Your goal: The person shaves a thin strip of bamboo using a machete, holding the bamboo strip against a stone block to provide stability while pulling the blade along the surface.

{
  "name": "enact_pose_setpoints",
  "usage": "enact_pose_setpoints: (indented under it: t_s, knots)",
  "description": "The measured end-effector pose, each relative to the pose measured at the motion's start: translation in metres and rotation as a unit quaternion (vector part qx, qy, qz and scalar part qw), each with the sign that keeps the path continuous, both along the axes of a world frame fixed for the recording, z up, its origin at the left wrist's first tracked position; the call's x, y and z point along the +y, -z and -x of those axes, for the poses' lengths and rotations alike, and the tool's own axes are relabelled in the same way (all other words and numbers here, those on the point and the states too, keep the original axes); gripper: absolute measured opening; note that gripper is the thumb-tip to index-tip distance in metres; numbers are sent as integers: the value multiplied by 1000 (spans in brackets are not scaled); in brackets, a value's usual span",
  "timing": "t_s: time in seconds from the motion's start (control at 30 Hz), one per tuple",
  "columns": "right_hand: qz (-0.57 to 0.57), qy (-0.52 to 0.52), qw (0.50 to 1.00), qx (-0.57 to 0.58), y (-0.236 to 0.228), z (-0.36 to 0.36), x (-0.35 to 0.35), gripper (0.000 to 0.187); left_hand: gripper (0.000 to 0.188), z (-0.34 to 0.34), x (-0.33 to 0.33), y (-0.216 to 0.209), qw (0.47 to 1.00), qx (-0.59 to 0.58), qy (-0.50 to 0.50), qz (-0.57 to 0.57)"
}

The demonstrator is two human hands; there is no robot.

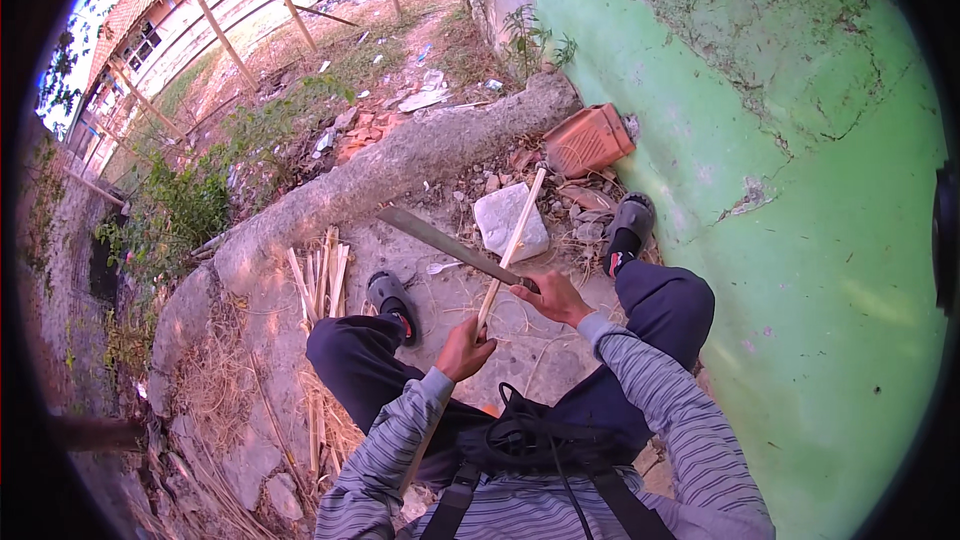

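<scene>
the left hand (465, 348) is closed around a pale split-wood strip (519, 230), with the fingers wrapped over it and the thumb laid along the near side. by the right hand (558, 298), also tightly curled, a long-bladed machete (450, 244) is gripped at its handle, which is mostly hidden in the fist. the strip is held aslant between the knees, its far end raised toward the green wall and its near part passed below the left forearm. it is crossed by the blade just beyond the hands; whether the edge is sunk into the wood cannot be told.

beyond the crossing, a rough whitish block (505, 222) is seen on the ground, with a pale plastic fork (443, 267) lying near it. the block is flanked by the feet, on which dark grey clogs (632, 218) are worn. beside the left leg, a bundle of split strips (322, 275) is laid near dry shavings (215, 380). farther out, the ground is bordered by a rounded concrete ridge (380, 165), near whose end an orange hollow brick (590, 142) is leaned toward a cracked green wall (810, 320).
</scene>
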State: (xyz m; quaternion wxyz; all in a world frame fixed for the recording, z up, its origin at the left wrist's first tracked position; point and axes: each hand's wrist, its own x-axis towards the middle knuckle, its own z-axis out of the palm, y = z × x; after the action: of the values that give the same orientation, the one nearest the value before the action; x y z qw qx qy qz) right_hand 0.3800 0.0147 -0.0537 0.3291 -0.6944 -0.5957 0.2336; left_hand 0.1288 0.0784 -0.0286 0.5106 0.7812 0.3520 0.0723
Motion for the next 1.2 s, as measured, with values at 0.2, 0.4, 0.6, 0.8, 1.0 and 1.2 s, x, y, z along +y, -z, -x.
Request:
enact_pose_setpoints:
  t_s: [0.2, 0.4, 0.6, 0.8, 1.0, 1.2]
  knots:
    - [40, 77, 995, -49, 4, -31, 4, 72, 37, 22, -19, -15, 999, -9, 5, 44]
    - [18, 18, 998, -54, 4, -6, -3, 72, 35, 40, -17, -19, 999, 15, 1, 32]
    - [41, -1, 998, -39, 2, -17, -5, 71, 34, 61, -27, -27, 997, 9, 19, 70]
    - [71, 22, 997, -38, 6, -19, -6, 71, 37, 74, -38, -38, 994, 25, 7, 109]
    - [41, -54, 997, -33, 6, 3, -9, 70, 39, 69, -39, -39, 993, 10, -9, 118]
    - [47, 60, 997, -27, 17, -31, -5, 71, 38, 78, -51, -61, 989, 21, -4, 145]
